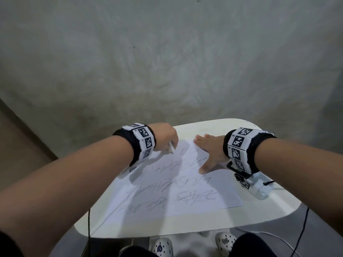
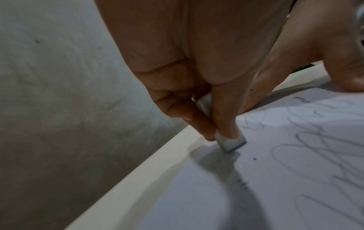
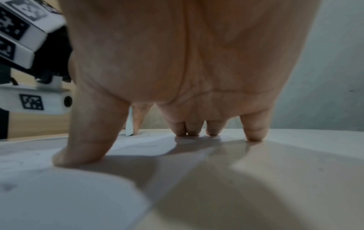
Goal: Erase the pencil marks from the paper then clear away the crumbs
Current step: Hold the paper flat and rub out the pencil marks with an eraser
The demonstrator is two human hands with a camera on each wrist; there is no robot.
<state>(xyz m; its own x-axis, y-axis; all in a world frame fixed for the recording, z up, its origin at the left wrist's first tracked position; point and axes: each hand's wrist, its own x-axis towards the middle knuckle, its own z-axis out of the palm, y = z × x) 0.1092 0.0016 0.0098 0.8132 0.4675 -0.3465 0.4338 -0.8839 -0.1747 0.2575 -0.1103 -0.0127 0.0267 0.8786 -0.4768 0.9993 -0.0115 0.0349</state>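
Note:
A white sheet of paper [image 1: 181,190] covered in grey pencil scribbles [image 1: 196,196] lies on a small white table [image 1: 259,212]. My left hand [image 1: 167,138] pinches a white eraser [image 1: 41,147] [image 2: 230,142] between thumb and fingers, its lower end touching the paper's far left corner. My right hand [image 1: 209,153] lies flat with fingers spread on the paper's far right edge; its thumb [image 3: 86,149] and fingertips [image 3: 255,137] press down on paper and table. The paper [image 2: 295,179] shows scribbles right beside the eraser.
The table's left edge [image 2: 149,165] runs just beside the eraser, with grey concrete floor [image 1: 167,62] beyond. Cables [image 1: 302,230] hang off the table's right side. My feet in white clogs [image 1: 161,247] stand under the near edge.

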